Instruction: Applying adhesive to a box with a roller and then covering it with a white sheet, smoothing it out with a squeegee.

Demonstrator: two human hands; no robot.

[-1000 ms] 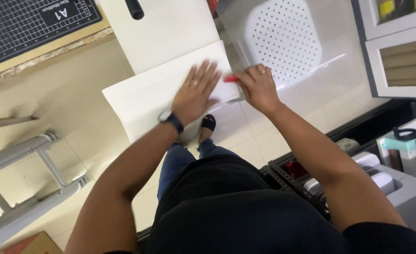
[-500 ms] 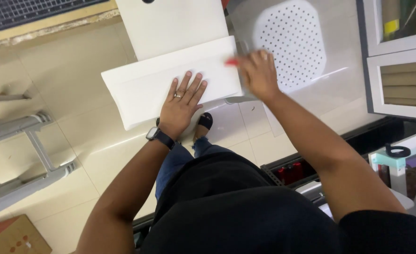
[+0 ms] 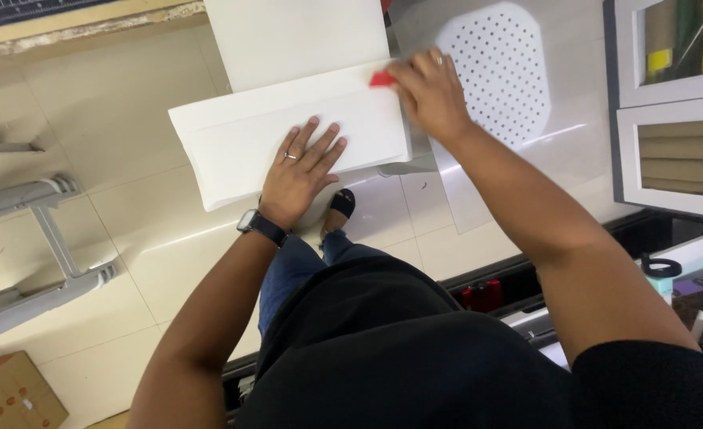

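**White sheet pressed flat and smoothed with a red tool**

Glossy cream floor tiles (image 3: 137, 238) fill the background, seen from above. Far to the left of the hands, a grey metal frame (image 3: 42, 230) stands on the tiles, and a cardboard box (image 3: 14, 393) is seen in the lower left corner. The folded white sheet (image 3: 232, 151) is spread at the middle of the view, partly overlying a second white panel (image 3: 296, 40) behind it. The left hand (image 3: 300, 167) is laid flat on the sheet's lower half, fingers spread wide and palm down, nothing being gripped; a ring and a dark wristwatch (image 3: 260, 226) are worn. Just beyond it to the right, the right hand (image 3: 431, 95) is closed around a small red tool (image 3: 382, 79), which is held against the sheet's upper right edge. A sandalled foot (image 3: 339, 208) is visible below the sheet. Right of the holding hand, a white perforated stool (image 3: 498, 71) is seen, and white-framed shelves (image 3: 673, 103) of rolls line the far right.
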